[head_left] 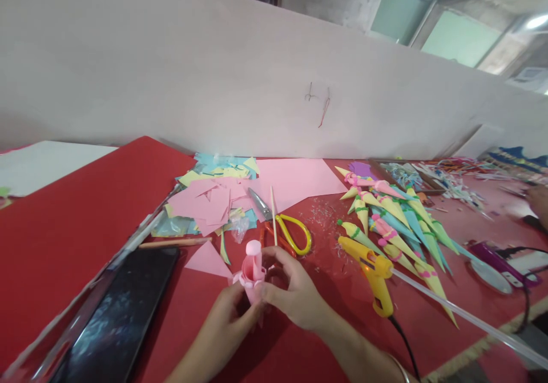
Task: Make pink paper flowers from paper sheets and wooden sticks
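Note:
A small pink foam-like craft cone stands upright between my hands at the lower middle, its open top facing up and a round pink knob on a strip rising from it. My left hand grips its lower left side with thumb and fingers. From the right, my right hand pinches its upper rim. Its lower tip is partly hidden by my fingers. Just beyond lie scissors with yellow and red handles, and a thin white stick crosses them. A pink triangle piece rests left of the cone.
A yellow glue gun with a long clear glue stick lies to the right, before a pile of finished cones. A black phone lies left. Pink scraps and a pink sheet lie behind. Another person's hand shows far right.

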Available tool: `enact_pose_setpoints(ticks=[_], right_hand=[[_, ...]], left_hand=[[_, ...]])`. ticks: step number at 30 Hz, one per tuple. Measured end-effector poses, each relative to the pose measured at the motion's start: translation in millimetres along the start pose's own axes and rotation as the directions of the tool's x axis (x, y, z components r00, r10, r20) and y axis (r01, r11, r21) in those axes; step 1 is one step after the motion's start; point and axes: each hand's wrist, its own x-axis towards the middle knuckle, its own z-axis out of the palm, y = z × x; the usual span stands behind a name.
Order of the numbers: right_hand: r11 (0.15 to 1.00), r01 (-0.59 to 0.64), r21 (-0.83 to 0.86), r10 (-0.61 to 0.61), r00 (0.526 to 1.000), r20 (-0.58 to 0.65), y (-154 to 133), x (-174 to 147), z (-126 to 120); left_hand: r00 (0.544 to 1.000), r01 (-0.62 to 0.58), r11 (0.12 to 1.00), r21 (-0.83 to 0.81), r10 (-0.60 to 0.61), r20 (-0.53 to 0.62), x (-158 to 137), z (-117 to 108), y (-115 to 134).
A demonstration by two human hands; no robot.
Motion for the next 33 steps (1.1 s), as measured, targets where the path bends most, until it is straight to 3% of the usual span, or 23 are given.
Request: enact_pose_setpoints(ticks=[2, 5, 8, 12, 16, 21, 30, 33], right_hand=[[0.999, 0.042, 0.0, -0.042, 0.999, -0.033, 0, 2, -3], [0.995, 0.078, -0.06, -0.087, 0.981, -0.176, 0, 7, -13], [0.934, 0.06, -0.352, -0.156, 0.955, -0.253, 0, 11, -24], [0.694, 0.104, -0.713, -0.182, 0.983, -0.033, 2, 9, -31], [0.612, 0.136, -0.779, -0.075, 0.991, 0.113, 0, 5, -32], [0.602, 0.132, -0.787, -0.025, 0.989, 0.146, -2, 4, -31], [0.746, 0.031, -0.665, 0.037, 0.995, 0.088, 3, 5, -30], [0.759, 0.031, -0.65, 0.017, 0.998, 0.068, 4, 6, -30]], left_hand=[[1.0, 0.003, 1.0, 0.001, -0.003, -0.007, 0, 0, 2], [0.999, 0.01, 1.0, -0.01, -0.01, -0.044, 0, 0, 5], [0.997, 0.045, 0.996, -0.074, -0.049, -0.064, 2, -1, 9], [0.989, 0.086, 0.981, -0.172, -0.104, -0.103, 6, -3, 14], [0.975, 0.107, 0.96, -0.259, -0.152, -0.161, 8, -3, 17], [0.968, 0.124, 0.956, -0.268, -0.176, -0.181, 8, -4, 13], [0.965, 0.118, 0.972, -0.203, -0.16, -0.206, 8, -4, 9], [0.969, 0.122, 0.975, -0.188, -0.158, -0.189, 8, -5, 10]])
